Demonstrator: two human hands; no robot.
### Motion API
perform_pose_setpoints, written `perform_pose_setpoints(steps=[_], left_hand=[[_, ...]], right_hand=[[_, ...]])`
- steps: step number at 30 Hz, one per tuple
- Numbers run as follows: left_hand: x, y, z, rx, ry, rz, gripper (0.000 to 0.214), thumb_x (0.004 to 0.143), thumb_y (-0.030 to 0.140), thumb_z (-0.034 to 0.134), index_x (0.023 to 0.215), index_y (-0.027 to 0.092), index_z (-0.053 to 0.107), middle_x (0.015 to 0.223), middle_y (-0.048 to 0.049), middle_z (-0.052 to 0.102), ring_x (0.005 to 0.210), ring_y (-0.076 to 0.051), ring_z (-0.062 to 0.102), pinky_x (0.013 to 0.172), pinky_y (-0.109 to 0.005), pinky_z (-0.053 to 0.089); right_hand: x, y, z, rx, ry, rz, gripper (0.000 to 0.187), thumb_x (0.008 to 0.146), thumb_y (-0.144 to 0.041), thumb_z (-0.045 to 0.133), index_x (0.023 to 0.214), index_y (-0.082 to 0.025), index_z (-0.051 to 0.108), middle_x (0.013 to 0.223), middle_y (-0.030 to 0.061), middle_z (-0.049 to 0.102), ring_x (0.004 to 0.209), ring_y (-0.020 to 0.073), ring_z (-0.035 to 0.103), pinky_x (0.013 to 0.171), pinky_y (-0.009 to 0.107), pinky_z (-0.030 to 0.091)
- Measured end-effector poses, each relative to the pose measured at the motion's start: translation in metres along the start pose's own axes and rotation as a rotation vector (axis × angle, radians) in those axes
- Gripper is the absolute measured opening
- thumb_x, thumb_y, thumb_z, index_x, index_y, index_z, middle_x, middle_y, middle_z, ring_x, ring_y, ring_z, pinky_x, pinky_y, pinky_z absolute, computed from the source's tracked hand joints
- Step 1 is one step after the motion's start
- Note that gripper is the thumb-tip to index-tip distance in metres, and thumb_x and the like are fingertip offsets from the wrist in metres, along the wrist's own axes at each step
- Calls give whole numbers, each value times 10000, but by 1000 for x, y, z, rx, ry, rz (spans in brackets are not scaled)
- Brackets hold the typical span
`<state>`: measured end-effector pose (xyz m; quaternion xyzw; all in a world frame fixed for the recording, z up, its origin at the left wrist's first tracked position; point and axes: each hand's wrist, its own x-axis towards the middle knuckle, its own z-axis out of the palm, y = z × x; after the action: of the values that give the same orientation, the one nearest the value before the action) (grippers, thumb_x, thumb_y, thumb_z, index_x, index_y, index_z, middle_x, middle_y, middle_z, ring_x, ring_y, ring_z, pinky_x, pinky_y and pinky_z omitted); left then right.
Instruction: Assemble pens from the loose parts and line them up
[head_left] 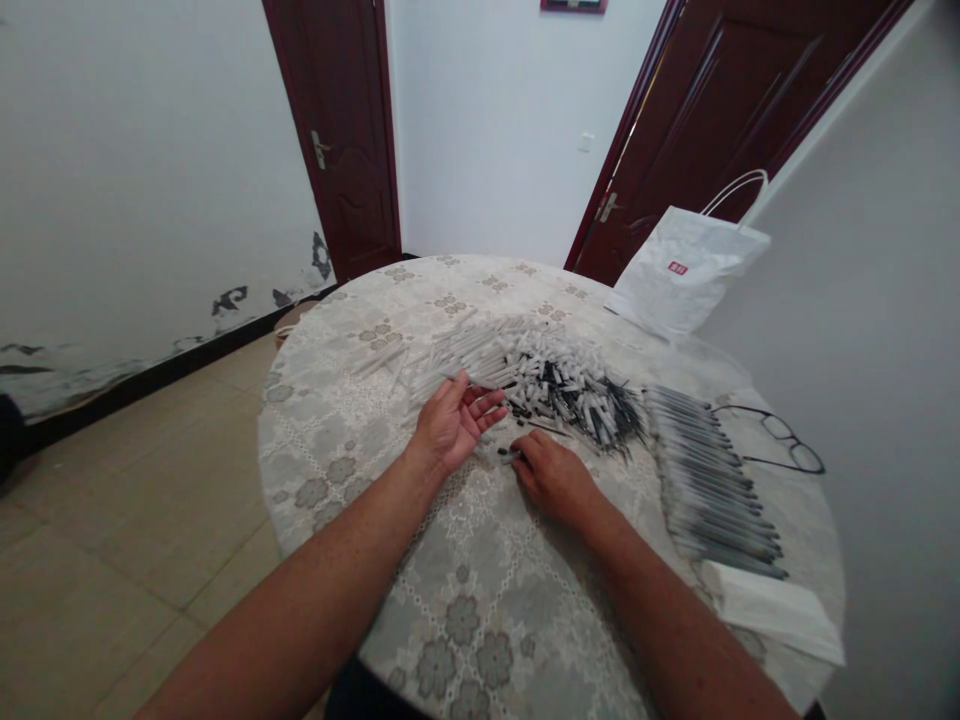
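My left hand (454,422) is palm up with its fingers apart, in front of a heap of clear white pen barrels (476,352). Nothing lies in its palm. Close to the right, my right hand (553,474) is low over the tablecloth, its thumb and fingertips drawn together. Small black and clear pieces (503,452) lie at those fingertips; whether one is pinched there is hard to make out. Behind the hands spreads a pile of short white caps (559,350) mixed with thin black refills (592,405).
At the right lies a row of assembled-looking pens (712,480), with black-framed glasses (787,440) beside it. A folded white paper (776,608) is nearer me. The white bag (686,270) stands at the back right of the round table (465,560).
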<state>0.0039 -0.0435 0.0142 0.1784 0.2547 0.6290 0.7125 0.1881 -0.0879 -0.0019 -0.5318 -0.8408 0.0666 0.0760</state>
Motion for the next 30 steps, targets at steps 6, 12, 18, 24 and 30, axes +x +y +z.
perform_pose_setpoints(steps=[6,12,18,24,30], left_hand=[[0,-3,-1,42,-16,15,234,890,338,684,876,163,529,798,-50,714,782,-226,753,734,-381,622],[-4,-7,2,156,-66,10,309,840,342,745,916,178,494,868,-56,718,823,-247,755,728,-395,622],[-8,-14,5,225,-149,-42,368,799,309,788,968,190,484,916,-77,737,821,-237,754,731,-375,618],[-9,-16,5,233,-168,-57,346,779,256,803,939,186,503,914,-88,754,822,-232,754,776,-387,612],[-10,-16,3,261,-193,-64,312,777,241,800,889,178,515,890,-103,763,824,-239,756,789,-386,601]], right_hand=[[0,10,7,-15,27,17,76,945,-238,562,961,-192,621,969,79,619,821,189,608,698,274,396],[2,14,5,231,264,9,135,968,-235,470,991,-180,592,946,87,638,862,206,611,755,294,436],[1,5,-6,831,481,168,241,930,-407,572,1033,-198,633,793,16,666,651,152,597,623,268,461],[5,7,-3,1237,481,215,345,881,-411,633,1137,-180,655,714,-14,645,549,120,562,547,256,473],[7,11,1,1305,487,223,337,876,-413,638,1118,-180,668,811,15,699,564,107,582,546,247,493]])
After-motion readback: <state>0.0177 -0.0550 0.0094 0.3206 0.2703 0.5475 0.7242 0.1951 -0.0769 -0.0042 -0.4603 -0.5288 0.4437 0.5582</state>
